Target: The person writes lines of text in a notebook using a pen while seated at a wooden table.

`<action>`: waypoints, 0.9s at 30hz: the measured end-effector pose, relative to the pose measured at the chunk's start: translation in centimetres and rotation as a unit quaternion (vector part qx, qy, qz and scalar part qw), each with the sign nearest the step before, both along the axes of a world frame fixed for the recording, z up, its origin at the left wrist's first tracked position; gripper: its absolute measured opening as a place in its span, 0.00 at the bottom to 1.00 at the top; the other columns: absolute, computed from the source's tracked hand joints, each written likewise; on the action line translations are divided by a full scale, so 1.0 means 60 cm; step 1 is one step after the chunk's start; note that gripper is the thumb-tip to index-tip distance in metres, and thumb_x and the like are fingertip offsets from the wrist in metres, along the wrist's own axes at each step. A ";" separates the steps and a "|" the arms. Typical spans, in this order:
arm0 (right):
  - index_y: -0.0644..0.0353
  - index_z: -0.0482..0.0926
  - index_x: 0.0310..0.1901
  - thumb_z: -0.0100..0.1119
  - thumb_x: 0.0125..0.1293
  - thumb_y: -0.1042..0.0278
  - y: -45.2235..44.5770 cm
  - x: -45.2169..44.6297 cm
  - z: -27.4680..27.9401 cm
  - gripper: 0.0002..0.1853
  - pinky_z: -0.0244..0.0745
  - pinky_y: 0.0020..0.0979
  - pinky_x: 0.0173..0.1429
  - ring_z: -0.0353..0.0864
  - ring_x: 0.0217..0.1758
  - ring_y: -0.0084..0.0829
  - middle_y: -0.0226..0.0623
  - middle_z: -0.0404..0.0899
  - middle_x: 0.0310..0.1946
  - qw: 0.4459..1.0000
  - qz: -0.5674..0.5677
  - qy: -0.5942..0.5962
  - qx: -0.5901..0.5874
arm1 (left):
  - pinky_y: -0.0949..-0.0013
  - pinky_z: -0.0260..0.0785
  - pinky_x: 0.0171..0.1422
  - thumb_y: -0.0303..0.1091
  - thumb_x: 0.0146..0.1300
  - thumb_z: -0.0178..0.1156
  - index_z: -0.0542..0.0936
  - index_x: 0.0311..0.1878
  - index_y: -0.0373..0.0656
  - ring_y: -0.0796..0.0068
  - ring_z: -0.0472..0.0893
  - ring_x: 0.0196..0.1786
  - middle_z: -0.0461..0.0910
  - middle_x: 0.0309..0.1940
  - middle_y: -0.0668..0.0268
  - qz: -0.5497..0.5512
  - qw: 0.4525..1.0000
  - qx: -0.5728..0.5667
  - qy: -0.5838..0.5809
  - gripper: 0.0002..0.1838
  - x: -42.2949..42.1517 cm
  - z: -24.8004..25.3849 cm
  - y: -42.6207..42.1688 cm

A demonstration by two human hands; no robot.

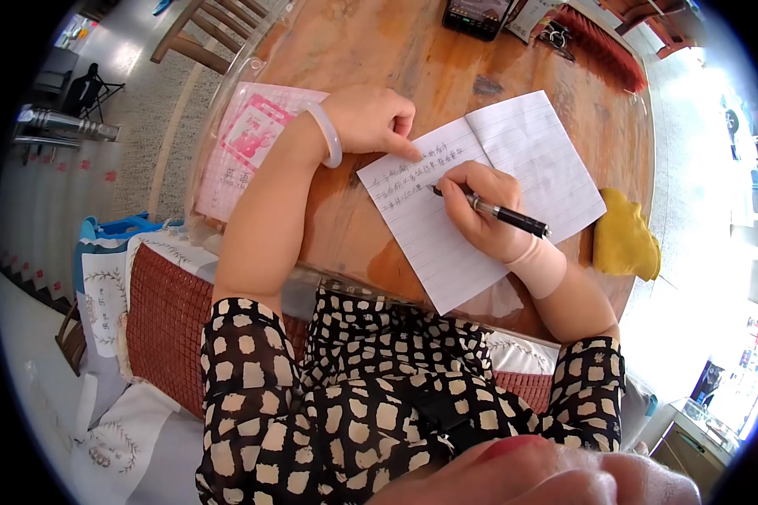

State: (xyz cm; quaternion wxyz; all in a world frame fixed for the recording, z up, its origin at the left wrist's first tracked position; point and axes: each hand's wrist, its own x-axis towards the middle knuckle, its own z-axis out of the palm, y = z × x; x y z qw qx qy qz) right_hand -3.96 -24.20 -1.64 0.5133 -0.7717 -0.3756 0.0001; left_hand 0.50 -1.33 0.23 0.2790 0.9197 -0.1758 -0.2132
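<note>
A lined notebook (522,156) lies spread on the wooden table, turned at an angle, with several rows of handwriting on its left page. In my right hand (484,206) is a black and silver pen (514,219), gripped between thumb and fingers with its tip on the written page. A beige band wraps that wrist. My left hand (366,122) rests at the page's upper left edge, thumb stretched onto the paper and the other fingers loosely curled, holding nothing. A pale bangle (324,135) circles the left wrist. Under the left forearm lies a pink booklet (257,135), partly covered.
A mustard cloth (623,236) sits at the table's right edge. Along the far side of the wooden table (354,50) are a phone (476,17), keys (556,38) and a red-bristled brush (598,50). A wooden chair (206,34) stands beyond the far left corner.
</note>
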 end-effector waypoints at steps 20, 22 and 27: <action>0.65 0.78 0.32 0.57 0.66 0.69 0.004 0.037 -0.057 0.09 0.68 0.23 0.31 0.70 0.26 0.18 0.28 0.76 0.21 0.989 -0.014 0.092 0.113 | 0.58 0.69 0.40 0.49 0.67 0.55 0.78 0.32 0.40 0.54 0.79 0.35 0.80 0.30 0.54 0.186 0.941 0.243 -0.146 0.20 -0.195 0.007 0.160; 0.65 0.79 0.31 0.57 0.66 0.69 0.005 0.041 -0.059 0.09 0.68 0.23 0.31 0.70 0.25 0.18 0.29 0.76 0.21 0.990 -0.013 0.084 0.111 | 0.55 0.69 0.42 0.50 0.67 0.54 0.79 0.34 0.41 0.51 0.79 0.38 0.80 0.33 0.54 0.186 0.925 0.257 -0.208 0.19 -0.197 -0.028 0.151; 0.65 0.79 0.32 0.57 0.65 0.68 0.004 0.045 -0.061 0.09 0.69 0.24 0.31 0.73 0.25 0.19 0.30 0.76 0.21 0.990 -0.018 0.080 0.115 | 0.53 0.70 0.44 0.49 0.68 0.52 0.79 0.37 0.43 0.50 0.79 0.40 0.81 0.35 0.54 0.227 0.924 0.211 -0.225 0.18 -0.198 -0.052 0.161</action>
